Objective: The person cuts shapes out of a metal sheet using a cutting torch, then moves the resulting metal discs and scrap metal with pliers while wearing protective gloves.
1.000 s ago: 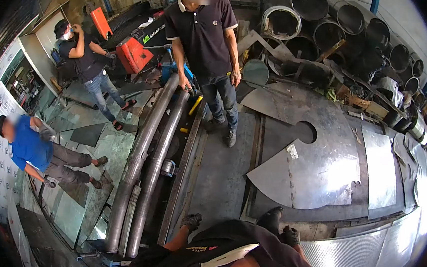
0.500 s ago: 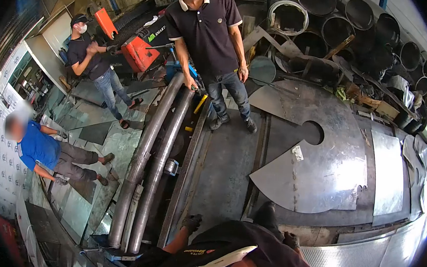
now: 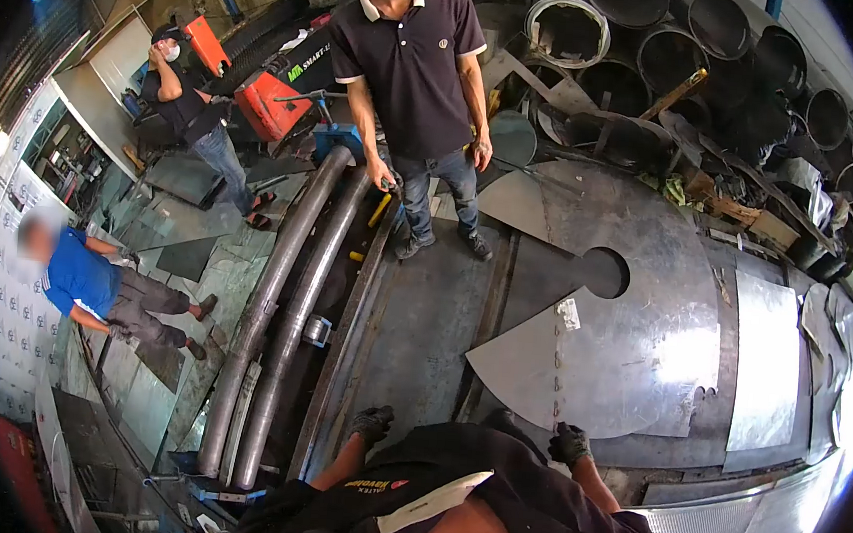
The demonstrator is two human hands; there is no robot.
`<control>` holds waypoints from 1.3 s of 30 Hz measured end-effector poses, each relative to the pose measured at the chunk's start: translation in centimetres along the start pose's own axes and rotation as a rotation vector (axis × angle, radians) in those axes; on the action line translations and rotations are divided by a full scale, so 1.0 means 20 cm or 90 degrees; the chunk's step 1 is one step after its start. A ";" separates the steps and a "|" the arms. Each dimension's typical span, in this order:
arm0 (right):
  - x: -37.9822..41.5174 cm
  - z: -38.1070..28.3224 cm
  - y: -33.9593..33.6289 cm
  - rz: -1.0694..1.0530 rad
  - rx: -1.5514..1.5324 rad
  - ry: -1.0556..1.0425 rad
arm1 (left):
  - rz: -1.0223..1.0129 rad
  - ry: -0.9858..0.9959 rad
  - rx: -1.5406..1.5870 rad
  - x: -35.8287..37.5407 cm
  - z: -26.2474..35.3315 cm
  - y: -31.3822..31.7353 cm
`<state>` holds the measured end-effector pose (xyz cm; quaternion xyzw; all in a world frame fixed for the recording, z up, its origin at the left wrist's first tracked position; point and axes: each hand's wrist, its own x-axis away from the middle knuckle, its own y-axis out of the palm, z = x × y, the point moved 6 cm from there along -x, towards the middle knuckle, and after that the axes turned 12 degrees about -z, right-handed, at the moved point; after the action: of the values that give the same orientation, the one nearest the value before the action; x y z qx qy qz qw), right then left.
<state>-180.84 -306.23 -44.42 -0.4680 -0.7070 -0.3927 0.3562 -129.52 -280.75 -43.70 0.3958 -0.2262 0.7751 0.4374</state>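
My left hand (image 3: 371, 424), in a dark glove, hangs at my side over the grey floor plate (image 3: 409, 340). Its fingers are loosely apart, with nothing in them. My right hand (image 3: 569, 444), gloved as well, is nearest the lower edge of a large round sheet-metal piece (image 3: 630, 353). Its fingers are slightly bent and hold nothing. The sheet has a wedge-shaped opening, a round central cutout and a pale label (image 3: 568, 315). To the left of my left hand lie two long steel rollers (image 3: 296, 206) (image 3: 318, 268), side by side.
A person in a dark polo shirt (image 3: 411, 75) stands ahead, one hand by the roller end. Another, in a cap (image 3: 184, 97), stands behind, and a third, in blue (image 3: 86, 270), at left. Metal cylinders (image 3: 673, 60) are piled at the back right. A bright sheet (image 3: 765, 358) lies right.
My right hand has come up and out from beside my body, into fuller view. My left hand has shifted slightly left and up. The capped person has raised a hand to the head.
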 end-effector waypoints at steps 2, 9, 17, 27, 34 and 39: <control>-0.17 -0.04 -0.21 -0.012 0.046 -0.059 | 0.002 0.006 -0.050 0.09 0.16 0.17; -0.16 -0.19 -0.57 0.025 -0.011 -0.035 | 0.009 -0.025 -0.038 0.10 0.29 0.48; -0.08 -0.25 -0.47 0.033 -0.032 -0.024 | -0.026 0.004 -0.066 -0.12 -0.02 0.36; -0.11 0.08 -0.47 0.000 -0.108 -0.052 | -0.031 -0.022 -0.140 -0.05 0.34 0.47; -0.09 0.09 -0.51 0.026 0.292 -0.213 | -0.057 0.007 -0.191 -0.16 0.58 0.59; -0.06 0.02 -0.42 0.068 -0.119 -0.049 | -0.068 0.002 -0.218 -0.13 0.63 0.62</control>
<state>-188.46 -308.44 -47.54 -0.5510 -0.6544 -0.4189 0.3044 -134.14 -297.33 -38.56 0.3259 -0.3329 0.7018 0.5389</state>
